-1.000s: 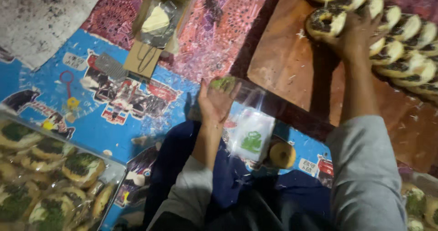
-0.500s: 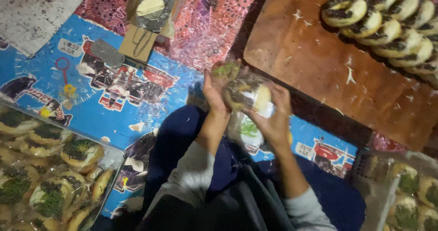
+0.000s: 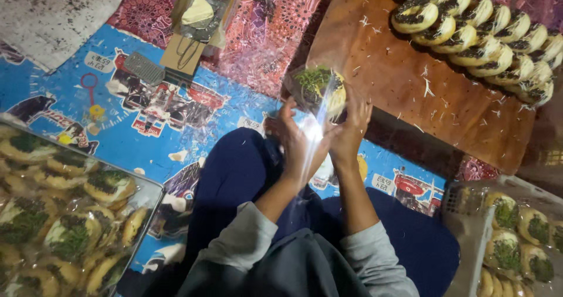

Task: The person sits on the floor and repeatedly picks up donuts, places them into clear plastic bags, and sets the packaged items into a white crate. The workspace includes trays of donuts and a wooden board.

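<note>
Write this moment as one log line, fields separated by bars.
left hand: holds clear bag | right hand: holds topped bun in bag | wooden board: rows of buns

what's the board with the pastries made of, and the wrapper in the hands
The board looks like wood with a smooth reddish-brown finish; faint grain shows. The wrapper held by the left hand and right hand seems thin clear plastic: it glares and the topped pastry shows through it.

the right hand [image 3: 350,121] left the board, and both hands now bag a topped bun [image 3: 319,86].
</note>
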